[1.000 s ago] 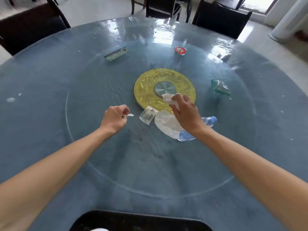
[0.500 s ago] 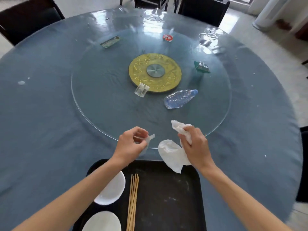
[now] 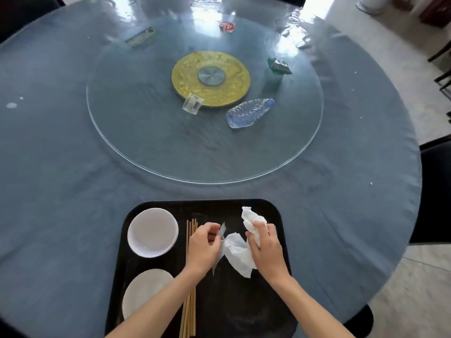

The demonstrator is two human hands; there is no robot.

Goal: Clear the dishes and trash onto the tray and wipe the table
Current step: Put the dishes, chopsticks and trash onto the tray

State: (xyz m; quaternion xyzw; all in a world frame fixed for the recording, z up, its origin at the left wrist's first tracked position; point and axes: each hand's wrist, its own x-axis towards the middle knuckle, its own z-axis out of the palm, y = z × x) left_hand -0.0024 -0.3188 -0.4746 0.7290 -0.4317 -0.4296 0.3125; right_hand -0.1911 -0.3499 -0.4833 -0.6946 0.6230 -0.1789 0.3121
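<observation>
A black tray (image 3: 273, 211) lies at the table's near edge. Over it, my left hand (image 3: 203, 247) pinches a thin clear plastic strip (image 3: 220, 242). Beside it my right hand (image 3: 266, 250) grips crumpled white tissue (image 3: 238, 254) that hangs down onto the tray. On the tray's left are a white bowl (image 3: 152, 231), a white plate (image 3: 144, 289) and several wooden chopsticks (image 3: 189, 311). Out on the glass turntable (image 3: 146, 142) lie a crushed clear bottle (image 3: 249, 113), a small clear plastic cup (image 3: 192, 104), a green wrapper (image 3: 278, 65), a red packet (image 3: 227, 26) and a flat greenish packet (image 3: 140, 37).
The round table wears a blue cloth (image 3: 61, 191) with a few white crumbs (image 3: 11, 105) at the left. A gold disc (image 3: 211, 78) marks the turntable's centre. Dark chairs (image 3: 434, 191) stand at the right and far side.
Both hands have drawn back from the turntable's centre to above the tray, carrying the tissue and the clear strip. The view has tilted down, showing the whole tray.
</observation>
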